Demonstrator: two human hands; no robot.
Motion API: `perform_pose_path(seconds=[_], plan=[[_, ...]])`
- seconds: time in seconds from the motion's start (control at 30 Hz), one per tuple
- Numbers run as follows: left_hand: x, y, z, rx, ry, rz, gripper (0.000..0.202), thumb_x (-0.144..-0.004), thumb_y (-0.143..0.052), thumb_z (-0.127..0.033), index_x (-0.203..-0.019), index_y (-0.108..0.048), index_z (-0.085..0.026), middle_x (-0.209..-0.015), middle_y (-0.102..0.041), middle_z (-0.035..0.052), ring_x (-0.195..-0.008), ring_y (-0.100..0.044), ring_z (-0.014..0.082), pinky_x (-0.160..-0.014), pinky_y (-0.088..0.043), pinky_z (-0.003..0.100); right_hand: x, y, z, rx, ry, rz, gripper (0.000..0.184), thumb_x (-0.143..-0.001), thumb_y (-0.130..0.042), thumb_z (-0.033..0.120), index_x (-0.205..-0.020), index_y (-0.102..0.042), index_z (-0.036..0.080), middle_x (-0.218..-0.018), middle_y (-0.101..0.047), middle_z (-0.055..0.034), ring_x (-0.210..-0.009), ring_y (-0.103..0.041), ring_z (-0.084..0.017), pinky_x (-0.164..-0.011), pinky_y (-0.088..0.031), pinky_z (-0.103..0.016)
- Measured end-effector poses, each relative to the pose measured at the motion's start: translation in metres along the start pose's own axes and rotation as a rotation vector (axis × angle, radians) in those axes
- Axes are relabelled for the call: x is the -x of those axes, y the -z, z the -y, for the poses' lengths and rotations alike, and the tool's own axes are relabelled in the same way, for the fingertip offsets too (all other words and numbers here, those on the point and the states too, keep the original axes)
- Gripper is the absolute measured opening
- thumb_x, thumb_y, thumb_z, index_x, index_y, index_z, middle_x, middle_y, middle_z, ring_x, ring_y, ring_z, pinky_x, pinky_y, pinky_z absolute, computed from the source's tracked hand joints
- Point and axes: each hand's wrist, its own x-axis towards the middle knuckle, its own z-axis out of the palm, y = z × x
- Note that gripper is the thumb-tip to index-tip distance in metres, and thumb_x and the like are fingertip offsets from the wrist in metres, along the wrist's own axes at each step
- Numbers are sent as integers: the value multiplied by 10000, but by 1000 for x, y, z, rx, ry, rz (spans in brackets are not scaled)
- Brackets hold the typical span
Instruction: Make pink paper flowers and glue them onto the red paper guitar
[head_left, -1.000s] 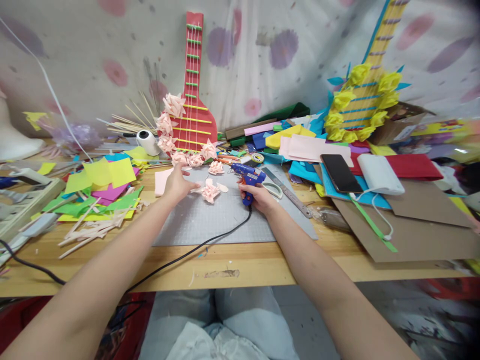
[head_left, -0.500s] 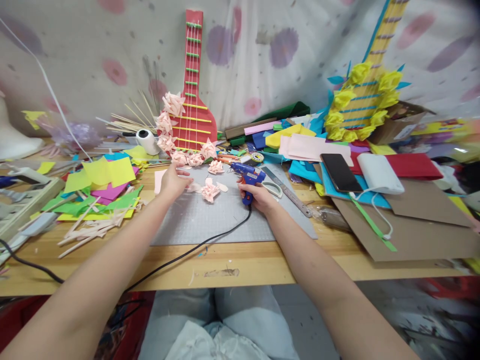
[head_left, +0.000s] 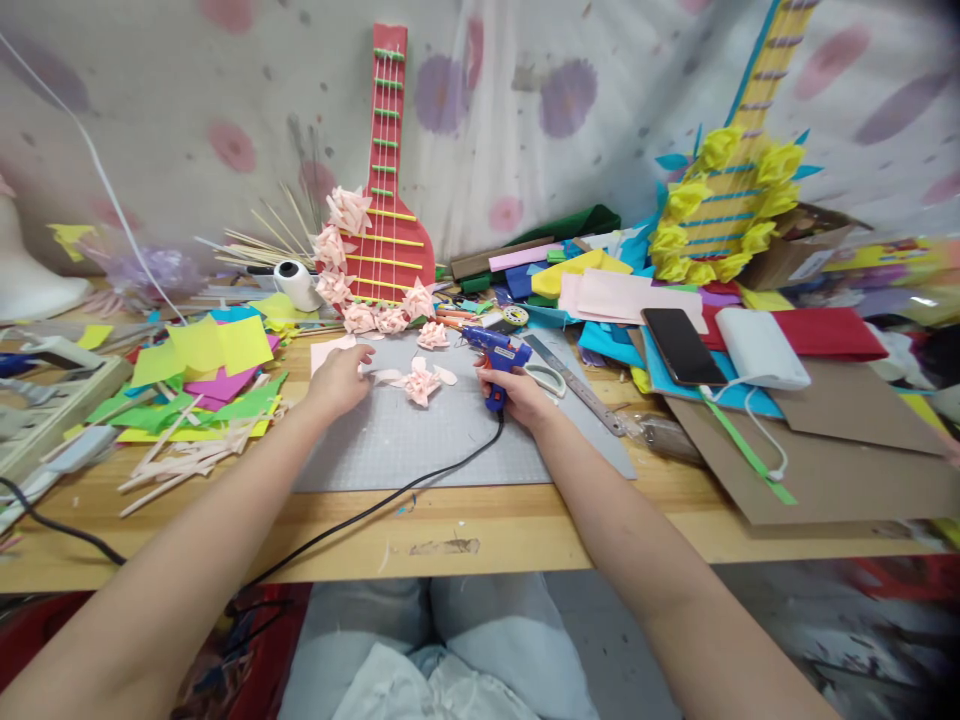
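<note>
My right hand is closed around a blue hot glue gun, its nozzle pointing left and its black cord trailing toward me. My left hand hovers low over the left part of the grey cutting mat, fingers a little apart, with nothing visible in them. Just right of it lies a pale pink petal, beside a pink paper flower. Another pink flower is behind. At the back, a red paper lute stands upright, pink flowers along its left and bottom edge.
Scissors and a metal ruler lie right of the glue gun. Coloured paper scraps crowd the left. A phone, a white power bank and cardboard occupy the right. A yellow flowered instrument stands behind.
My left hand has drawn back toward me and slightly left, away from the flowers at the lute's base. My right hand and the glue gun have stayed in place.
</note>
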Motion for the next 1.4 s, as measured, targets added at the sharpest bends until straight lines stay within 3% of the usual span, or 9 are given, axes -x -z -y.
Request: perform_pose_path(seconds=[0.2,0.4,0.6,0.8,1.0,1.17,1.3,1.4], plan=[[-3,-5,2,-150,-184,46,388,-766,-431,-135,-1067,-654,-236,-1089,-668,66,-1083,-560,235,-883,-434,330,0,1,0,8,0,-2,290,-608,-729,323,-835,-621,179,-577,-513,45,-509,-446,-79,-488,-319,-229],[-7,-7,0,-67,-91,-55,302,-792,-444,-218,-948,-703,-220,-1018,-695,85,-975,-613,261,-811,-447,344,-1,1,0,6,6,0,288,-605,-730,323,-828,-620,178,-570,-512,45,-504,-446,-80,-486,-323,-227],[-7,-5,-6,204,150,-163,252,-747,-502,-277,-897,-691,-207,-881,-708,47,-800,-635,206,-732,-446,291,-2,3,-3,2,16,5,277,-620,-728,319,-837,-625,182,-583,-517,41,-512,-454,-82,-485,-327,-226],[-2,-10,-17,312,281,-194,210,-700,-531,-303,-815,-673,-200,-788,-691,35,-761,-613,199,-680,-427,286,0,0,-1,-3,31,-13,262,-622,-729,320,-821,-628,183,-594,-522,38,-513,-459,-77,-490,-332,-225],[6,-16,-26,737,297,-300,146,-661,-524,-310,-706,-586,-186,-650,-603,-2,-661,-588,153,-575,-436,241,5,-7,8,-5,-13,-98,355,-546,-776,333,-839,-634,192,-667,-548,32,-542,-462,-73,-510,-355,-226],[25,-24,-44,1044,324,-365,135,-618,-550,-309,-663,-518,-186,-622,-550,-17,-650,-603,149,-503,-466,224,11,-17,16,92,16,-65,329,-574,-760,395,-791,-633,183,-685,-572,9,-531,-433,-70,-476,-323,-225],[35,-31,-49,1159,261,-369,152,-592,-596,-303,-631,-514,-181,-734,-583,7,-702,-627,155,-547,-517,250,16,-26,16,328,-8,-47,322,-616,-720,467,-664,-608,169,-569,-533,12,-481,-400,-74,-448,-304,-232],[39,-35,-46,1166,252,-348,150,-587,-607,-286,-611,-504,-180,-760,-581,11,-697,-635,154,-550,-528,255,17,-28,14,455,-21,-47,359,-620,-705,514,-669,-611,170,-537,-528,14,-462,-395,-79,-431,-303,-233]])
